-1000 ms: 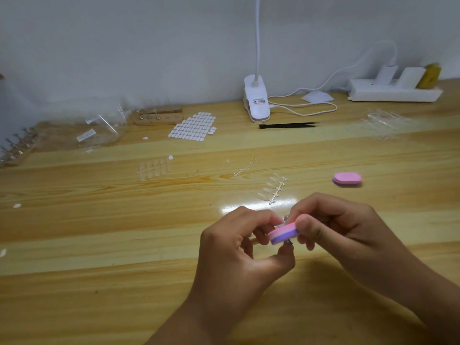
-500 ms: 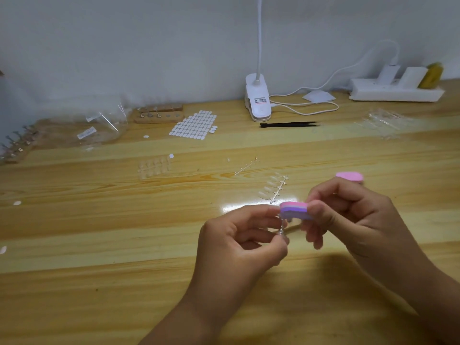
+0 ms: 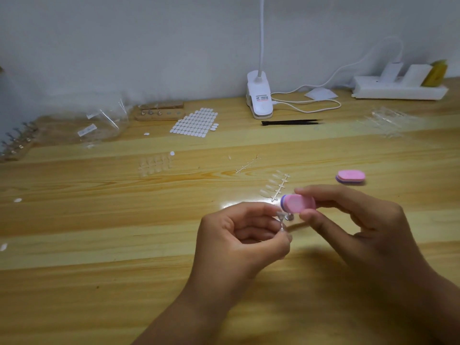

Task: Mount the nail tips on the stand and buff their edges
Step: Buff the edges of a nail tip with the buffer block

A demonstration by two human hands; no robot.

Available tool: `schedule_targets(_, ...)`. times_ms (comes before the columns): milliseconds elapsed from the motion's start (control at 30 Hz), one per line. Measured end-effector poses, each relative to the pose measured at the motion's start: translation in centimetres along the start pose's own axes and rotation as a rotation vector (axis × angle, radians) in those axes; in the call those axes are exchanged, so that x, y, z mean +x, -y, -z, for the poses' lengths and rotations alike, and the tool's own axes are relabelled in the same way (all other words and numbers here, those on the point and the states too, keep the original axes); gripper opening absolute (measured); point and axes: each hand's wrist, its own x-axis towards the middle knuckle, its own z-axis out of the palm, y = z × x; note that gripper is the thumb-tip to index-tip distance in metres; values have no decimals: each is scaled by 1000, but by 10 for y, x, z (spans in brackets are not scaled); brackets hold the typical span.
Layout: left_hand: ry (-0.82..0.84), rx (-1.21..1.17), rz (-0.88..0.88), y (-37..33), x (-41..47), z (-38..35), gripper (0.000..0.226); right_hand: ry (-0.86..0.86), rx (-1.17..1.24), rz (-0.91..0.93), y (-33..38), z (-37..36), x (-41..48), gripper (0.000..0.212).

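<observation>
Left fingers: the left hand (image 3: 239,240) pinches a small clear holder peg with a metal foot (image 3: 282,222) between thumb and forefinger. The peg is upright and off the table.
Peg top: a clear sliver there looks like a mounted nail tip, though it is too small to be sure.
Right fingers: the right hand (image 3: 361,220) grips a pink-and-purple oval foam buffer block (image 3: 300,203) with thumb and fingers curled round it. It sits just at one o'clock of the peg top, and I cannot tell if they touch.
Step in hand: buffing a mounted tip's edge, I'd say.
Next move: bring the block's rim onto the tip edge for light, short strokes. The left pinch must stay firm, because the slim peg could twist.
Tips waiting: a strip of clear nail tips on a plastic sprue (image 3: 275,186) lies on the pale wooden table (image 3: 99,245), near, at twelve o'clock.
Further out: a second pink oval buffer (image 3: 351,176) lies at two o'clock. A light wooden stand bar with sockets (image 3: 160,115) sits at ten o'clock, well apart.
</observation>
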Motion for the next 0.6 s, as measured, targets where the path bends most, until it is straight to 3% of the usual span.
schedule_targets(167,-24,42,-27,0,-1,0,27,40,-46,77,0,-1,0,24)
schedule_targets(300,-22,22,-17,0,0,0,27,-21,-32,23,-1,-1,0,23)
schedule_targets(433,2,21,-56,-2,-2,0,27,35,-55,126,3,-7,-1,22)
schedule_targets(600,-29,-3,-55,0,1,2,27,-19,-52,37,-2,-4,-1,20)
